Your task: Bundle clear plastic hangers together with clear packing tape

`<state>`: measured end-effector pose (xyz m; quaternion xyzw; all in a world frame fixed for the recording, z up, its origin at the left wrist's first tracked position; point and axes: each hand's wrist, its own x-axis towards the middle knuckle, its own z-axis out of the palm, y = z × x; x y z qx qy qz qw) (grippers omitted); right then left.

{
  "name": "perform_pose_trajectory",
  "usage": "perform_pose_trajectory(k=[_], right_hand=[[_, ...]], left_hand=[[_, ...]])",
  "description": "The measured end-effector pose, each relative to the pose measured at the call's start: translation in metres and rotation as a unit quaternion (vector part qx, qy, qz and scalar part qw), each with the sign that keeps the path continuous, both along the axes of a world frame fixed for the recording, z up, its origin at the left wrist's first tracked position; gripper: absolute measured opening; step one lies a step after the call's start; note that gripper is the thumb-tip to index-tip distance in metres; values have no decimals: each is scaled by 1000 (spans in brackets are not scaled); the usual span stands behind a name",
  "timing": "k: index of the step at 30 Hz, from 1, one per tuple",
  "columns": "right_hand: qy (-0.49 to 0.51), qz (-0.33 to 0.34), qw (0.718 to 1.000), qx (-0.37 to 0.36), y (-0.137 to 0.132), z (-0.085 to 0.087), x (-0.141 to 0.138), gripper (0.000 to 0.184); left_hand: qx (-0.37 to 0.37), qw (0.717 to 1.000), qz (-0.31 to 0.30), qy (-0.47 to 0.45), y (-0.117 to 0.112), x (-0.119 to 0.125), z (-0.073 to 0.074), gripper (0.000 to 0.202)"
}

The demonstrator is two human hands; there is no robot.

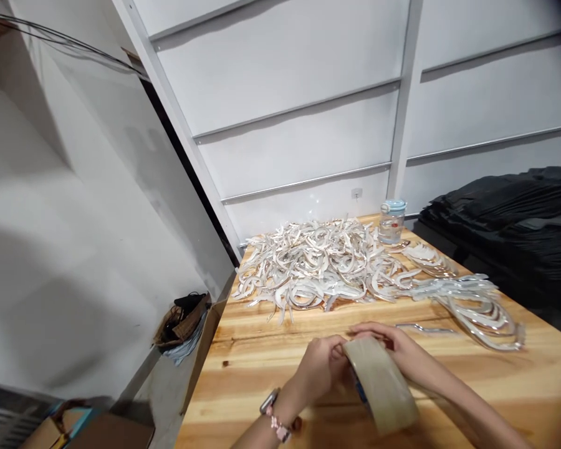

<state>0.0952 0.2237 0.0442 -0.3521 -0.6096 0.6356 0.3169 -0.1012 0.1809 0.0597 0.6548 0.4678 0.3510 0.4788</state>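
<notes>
A wide, yellowish, see-through roll of packing tape [381, 383] is tilted above the near part of the wooden table, with a bit of blue on its inner side. My left hand [318, 369] is closed at its left edge, fingertips near the upper end. On the far right side, my right hand [397, 350] is closed around the roll, its fingers partly hidden behind it. Beyond my hands spreads a big heap of curved, shiny whitish strips [318, 262]. One thin clear strip [425, 328] lies just beyond my right hand.
The wooden table [247, 368] carries a bundle of curved strips [484, 312] at right, a smaller bunch [430, 259] and a blue-lidded clear jar [393, 221]. Black folded material [509, 218] is stacked beyond the right edge. Cardboard boxes [103, 430] stand on the floor at left.
</notes>
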Motion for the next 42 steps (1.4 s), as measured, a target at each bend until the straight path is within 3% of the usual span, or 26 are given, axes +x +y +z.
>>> perform_pose_trajectory(k=[2, 4, 8, 12, 16, 20, 24, 30, 35, 42], right_hand=[[-6, 28, 999, -31, 2, -4, 1, 76], [-41, 40, 998, -11, 3, -9, 2, 90], [-184, 32, 974, 127, 2, -9, -2, 63], [-229, 56, 940, 246, 15, 10, -19, 37], [-258, 80, 886, 378, 54, 34, -50, 33], [-299, 81, 835, 455, 107, 47, -96, 34], [-344, 73, 809, 471, 151, 43, -153, 39], [-478, 19, 764, 433, 175, 25, -219, 81], [-547, -1, 727, 416, 178, 19, -237, 59], [-571, 9, 698, 432, 184, 22, -239, 41]], left_hand=[[24, 999, 17, 39, 0, -4, 10, 20], [49, 996, 40, 70, 4, -16, 21, 23], [137, 973, 137, 128, 16, -65, 33, 32], [144, 932, 301, 143, 26, -127, 27, 31], [121, 862, 460, 177, 30, -167, 10, 22], [101, 818, 528, 204, 28, -186, -2, 21], [90, 813, 531, 219, 28, -194, -14, 22], [112, 864, 450, 195, 35, -191, -25, 29], [134, 894, 391, 171, 35, -184, -25, 29], [143, 904, 375, 144, 35, -182, -27, 32]])
